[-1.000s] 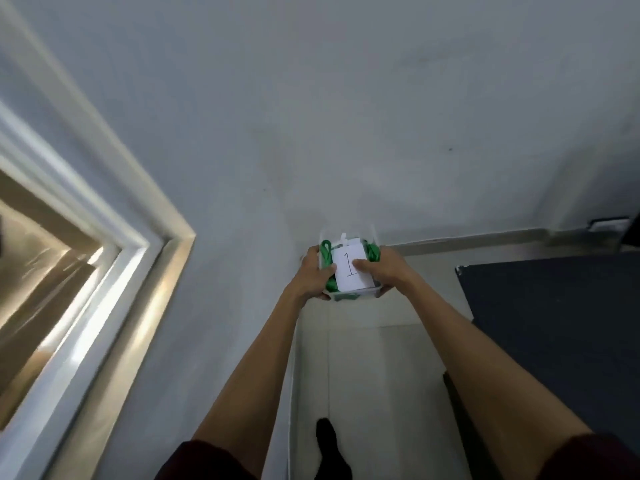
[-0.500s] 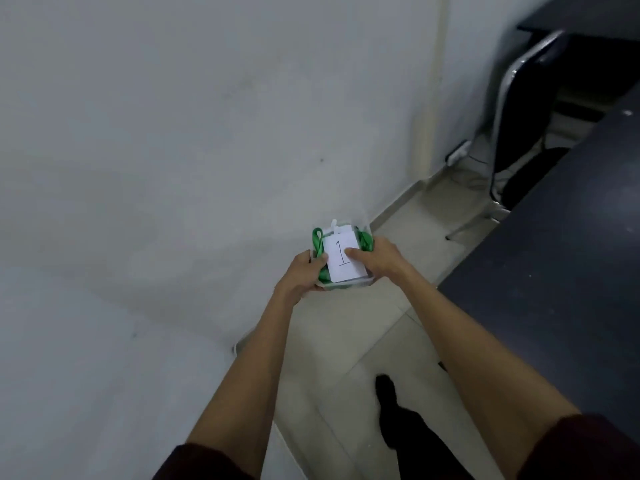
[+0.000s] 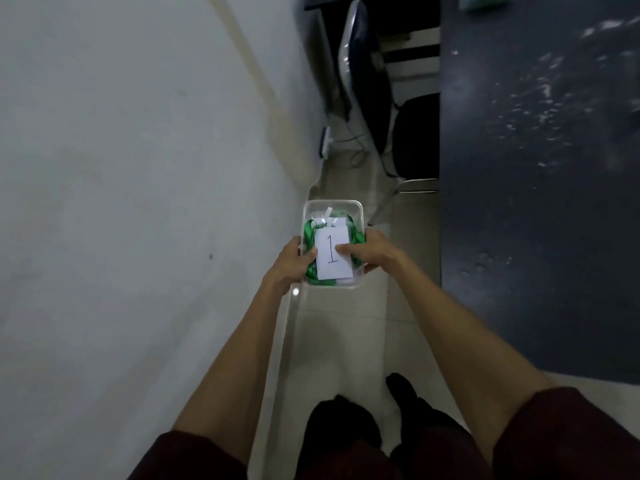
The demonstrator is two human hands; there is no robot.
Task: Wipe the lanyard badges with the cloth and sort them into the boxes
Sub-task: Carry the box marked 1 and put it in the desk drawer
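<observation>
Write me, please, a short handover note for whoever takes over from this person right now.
Left hand grips the left side of the clear plastic box. Right hand grips its right side, thumb on the card marked 1.
The box is held in the air over the floor, beside the dark table. Green lanyards lie in it under the card.
Done: lanyards are in box 1; whether they were wiped cannot be told.
Left: set the box down. No cloth or other box can be made out.
</observation>
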